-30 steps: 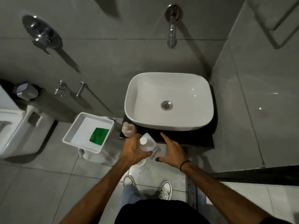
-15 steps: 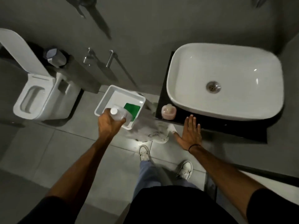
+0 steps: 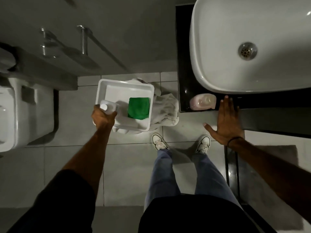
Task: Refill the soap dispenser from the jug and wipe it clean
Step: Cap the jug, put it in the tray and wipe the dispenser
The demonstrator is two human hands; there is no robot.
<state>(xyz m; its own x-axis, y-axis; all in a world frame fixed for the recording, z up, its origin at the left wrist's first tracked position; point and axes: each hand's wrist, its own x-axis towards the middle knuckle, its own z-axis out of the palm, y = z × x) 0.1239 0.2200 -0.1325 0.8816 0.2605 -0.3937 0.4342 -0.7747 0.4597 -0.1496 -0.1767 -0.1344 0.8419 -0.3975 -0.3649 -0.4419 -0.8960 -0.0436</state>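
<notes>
My left hand (image 3: 102, 117) now holds the jug (image 3: 108, 107) down in the tub (image 3: 125, 84), away from the dispenser (image 3: 202, 102). Filling looks done; my right hand (image 3: 224, 122) is open, so the cloth (image 3: 138, 108) comes next.

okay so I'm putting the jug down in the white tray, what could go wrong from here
1. The left hand holds the jug right at the near-left edge of the white tray; set down half on the rim, it could tip onto the floor.
2. The tray seems to rest on a crumpled white cloth, so it may rock under the jug's weight.
3. The green cloth lies beside the jug in the tray; any drips could soak it before wiping.
</notes>
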